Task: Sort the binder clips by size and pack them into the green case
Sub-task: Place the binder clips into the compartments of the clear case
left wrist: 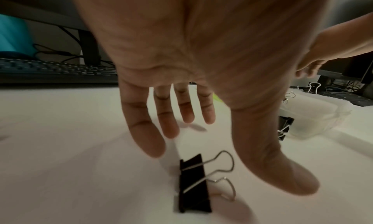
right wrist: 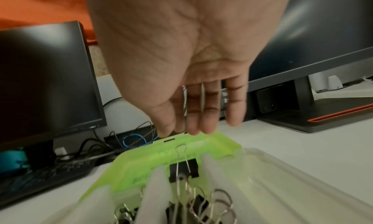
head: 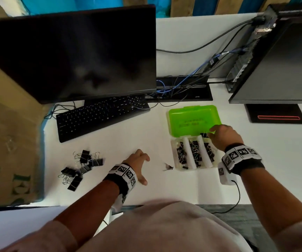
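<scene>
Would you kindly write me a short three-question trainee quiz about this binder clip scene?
1. True or false: the green lid is open.
2. How many compartments of the case show clips? A two, B three, C five.
3. Which of the hands is over the case?

Key: 1 true. 2 B. 3 the right hand; the left hand hovers open above a clip on the desk.
</scene>
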Action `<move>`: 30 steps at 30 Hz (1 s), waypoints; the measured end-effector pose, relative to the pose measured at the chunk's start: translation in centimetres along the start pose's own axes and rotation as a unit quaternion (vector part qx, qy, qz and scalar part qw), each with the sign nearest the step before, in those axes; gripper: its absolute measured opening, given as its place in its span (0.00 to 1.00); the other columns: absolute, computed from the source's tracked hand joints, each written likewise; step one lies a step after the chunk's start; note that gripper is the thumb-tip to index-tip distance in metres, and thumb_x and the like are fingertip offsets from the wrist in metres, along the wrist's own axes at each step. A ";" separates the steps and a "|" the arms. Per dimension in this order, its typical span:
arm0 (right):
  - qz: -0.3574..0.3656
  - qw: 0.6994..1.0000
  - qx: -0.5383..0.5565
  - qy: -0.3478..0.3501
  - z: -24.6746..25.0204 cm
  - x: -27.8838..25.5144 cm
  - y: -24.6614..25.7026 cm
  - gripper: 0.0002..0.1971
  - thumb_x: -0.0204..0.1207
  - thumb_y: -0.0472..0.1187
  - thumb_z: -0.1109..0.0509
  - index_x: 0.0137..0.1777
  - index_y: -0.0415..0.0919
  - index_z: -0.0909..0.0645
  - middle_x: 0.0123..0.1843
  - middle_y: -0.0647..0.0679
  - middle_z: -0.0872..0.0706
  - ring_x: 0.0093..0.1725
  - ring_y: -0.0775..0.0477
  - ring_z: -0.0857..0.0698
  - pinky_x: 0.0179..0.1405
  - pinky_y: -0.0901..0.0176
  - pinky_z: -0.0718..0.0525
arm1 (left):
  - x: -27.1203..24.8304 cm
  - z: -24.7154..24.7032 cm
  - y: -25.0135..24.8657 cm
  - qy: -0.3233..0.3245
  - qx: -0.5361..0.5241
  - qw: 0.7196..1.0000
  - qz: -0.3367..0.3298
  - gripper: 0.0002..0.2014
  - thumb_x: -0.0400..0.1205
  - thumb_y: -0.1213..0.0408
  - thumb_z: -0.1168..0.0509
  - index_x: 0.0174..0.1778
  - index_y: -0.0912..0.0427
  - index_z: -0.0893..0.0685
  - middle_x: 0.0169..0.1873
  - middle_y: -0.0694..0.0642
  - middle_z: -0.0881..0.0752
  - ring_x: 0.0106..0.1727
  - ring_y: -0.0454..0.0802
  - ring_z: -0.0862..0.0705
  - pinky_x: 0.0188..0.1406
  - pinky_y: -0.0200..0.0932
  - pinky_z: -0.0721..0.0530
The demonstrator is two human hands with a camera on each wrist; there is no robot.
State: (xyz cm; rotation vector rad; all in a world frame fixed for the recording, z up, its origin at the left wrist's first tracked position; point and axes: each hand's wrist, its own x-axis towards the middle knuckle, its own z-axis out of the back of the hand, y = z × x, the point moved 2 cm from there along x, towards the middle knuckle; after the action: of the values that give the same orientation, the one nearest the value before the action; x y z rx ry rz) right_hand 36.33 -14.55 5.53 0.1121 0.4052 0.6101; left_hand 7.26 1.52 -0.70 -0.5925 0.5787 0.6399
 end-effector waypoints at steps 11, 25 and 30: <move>0.108 0.989 -0.102 -0.018 -2.3 0.3 -0.1 0.14 0.73 0.35 0.37 0.50 0.48 0.12 0.47 0.38 0.11 0.48 0.34 0.16 0.47 0.48 0.16 | -0.2 -1.0 -0.7 -0.052 -0.084 0.995 -0.027 0.30 0.69 0.74 0.27 0.66 0.56 0.29 0.63 0.55 0.32 0.61 0.56 0.21 0.62 0.47 0.21; 0.038 0.991 -0.029 0.123 -2.5 -2.9 -3.5 0.11 0.72 0.46 0.35 0.47 0.46 0.12 0.52 0.40 0.11 0.52 0.37 0.15 0.54 0.47 0.15 | 1.7 -2.9 -6.7 -0.092 -0.115 0.981 -0.122 0.08 0.74 0.68 0.27 0.48 0.60 0.15 0.52 0.52 0.25 0.52 0.50 0.21 0.59 0.35 0.23; 0.014 0.988 -0.051 0.142 -2.7 -3.3 -3.6 0.18 0.66 0.53 0.37 0.49 0.45 0.15 0.54 0.41 0.13 0.52 0.37 0.15 0.49 0.50 0.17 | 2.0 -1.4 -6.0 -0.124 -0.118 0.980 -0.099 0.10 0.73 0.69 0.26 0.49 0.61 0.14 0.45 0.51 0.24 0.50 0.54 0.18 0.48 0.31 0.28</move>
State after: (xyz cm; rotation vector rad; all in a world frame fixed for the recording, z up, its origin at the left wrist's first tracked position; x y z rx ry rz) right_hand 34.73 -19.47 3.37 -0.0687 0.6484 0.6760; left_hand 12.27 -2.57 -1.01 -0.7691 0.2068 0.5871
